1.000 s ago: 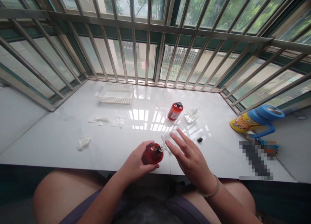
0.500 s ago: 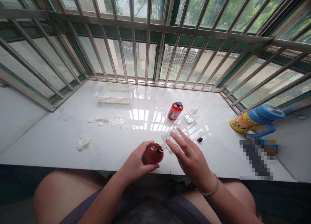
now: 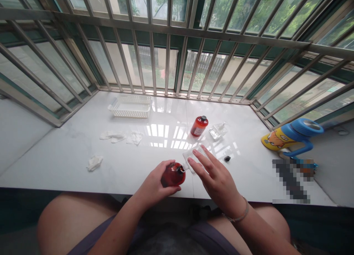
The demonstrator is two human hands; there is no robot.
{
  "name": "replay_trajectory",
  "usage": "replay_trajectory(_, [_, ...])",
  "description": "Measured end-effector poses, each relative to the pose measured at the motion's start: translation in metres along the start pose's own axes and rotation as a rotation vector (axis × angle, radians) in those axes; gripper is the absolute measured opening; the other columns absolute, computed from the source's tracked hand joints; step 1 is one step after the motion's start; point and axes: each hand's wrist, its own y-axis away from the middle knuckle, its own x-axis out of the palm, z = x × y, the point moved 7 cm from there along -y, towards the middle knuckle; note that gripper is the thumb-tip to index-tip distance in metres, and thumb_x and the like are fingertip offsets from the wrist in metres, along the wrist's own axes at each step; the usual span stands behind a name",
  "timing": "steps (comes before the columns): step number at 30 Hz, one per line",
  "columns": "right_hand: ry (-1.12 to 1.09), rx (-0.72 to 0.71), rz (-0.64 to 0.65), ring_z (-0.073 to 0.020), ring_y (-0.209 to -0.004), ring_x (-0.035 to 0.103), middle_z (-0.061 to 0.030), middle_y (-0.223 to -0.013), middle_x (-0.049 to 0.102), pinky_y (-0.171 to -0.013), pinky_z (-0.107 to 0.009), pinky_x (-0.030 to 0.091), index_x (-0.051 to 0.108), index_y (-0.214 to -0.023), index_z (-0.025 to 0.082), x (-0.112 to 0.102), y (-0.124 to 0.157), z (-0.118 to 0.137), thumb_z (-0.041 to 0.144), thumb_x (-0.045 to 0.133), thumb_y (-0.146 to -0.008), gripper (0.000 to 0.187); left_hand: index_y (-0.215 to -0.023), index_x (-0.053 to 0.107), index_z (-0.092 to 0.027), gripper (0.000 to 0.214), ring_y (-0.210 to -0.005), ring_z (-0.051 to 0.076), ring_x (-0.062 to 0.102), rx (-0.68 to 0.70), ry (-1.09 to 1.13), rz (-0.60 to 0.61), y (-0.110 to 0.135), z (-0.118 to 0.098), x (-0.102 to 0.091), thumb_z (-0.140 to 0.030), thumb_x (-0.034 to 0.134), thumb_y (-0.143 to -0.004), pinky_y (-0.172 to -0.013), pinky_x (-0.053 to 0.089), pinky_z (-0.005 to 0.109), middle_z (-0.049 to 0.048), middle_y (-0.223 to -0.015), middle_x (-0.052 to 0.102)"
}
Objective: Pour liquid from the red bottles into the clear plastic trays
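Observation:
My left hand grips a round red bottle, tipped so its dark neck points right. That neck meets the mouth of a small clear bottle, which my right hand holds from above with fingers stretched along it. Both bottles hover low over the white marble sill near its front edge. A small black cap lies on the sill just right of my right hand.
Farther back stand a second red bottle and a clear glass bottle. A white basket sits at the back left, crumpled white tissues in front of it. A blue and yellow kids' cup lies at the right. Window bars surround the sill.

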Motion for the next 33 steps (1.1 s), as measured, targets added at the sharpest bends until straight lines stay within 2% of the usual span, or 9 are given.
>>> replay_trajectory(6, [0.017,-0.009,0.003,-0.0388,-0.162,0.042,-0.01,-0.161,0.062,-0.119,-0.056,0.06,0.056,-0.161,0.03,0.0,-0.002,0.0,0.005,0.066,-0.103,0.064,-0.15,0.058,-0.031,0.078,-0.138,0.035,0.066,0.01,0.005,-0.006,-0.001,0.0,0.0,-0.036,0.093,-0.08,-0.118,0.054,0.05,0.01,-0.151,0.067])
replay_trajectory(13, [0.03,-0.036,0.001,-0.0406,-0.162,0.041,-0.0122,-0.16,0.063,-0.117,-0.057,0.061,0.057,-0.159,0.026,-0.005,-0.006,0.003,0.002,0.068,-0.101,0.063,-0.15,0.057,-0.031,0.079,-0.138,0.034,0.066,0.002,0.022,0.002,0.0,0.0,0.0,-0.035,0.094,-0.08,-0.121,0.052,0.05,0.0095,-0.152,0.067])
replay_trajectory(33, [0.065,-0.085,-0.031,-0.0391,-0.16,0.045,-0.012,-0.153,0.069,-0.116,-0.055,0.062,0.062,-0.154,0.025,-0.014,-0.015,0.005,0.005,0.067,-0.104,0.054,-0.15,0.057,-0.031,0.08,-0.138,0.034,0.065,-0.008,0.038,0.021,-0.002,0.0,0.0,-0.032,0.094,-0.078,-0.121,0.052,0.05,0.0093,-0.152,0.067])
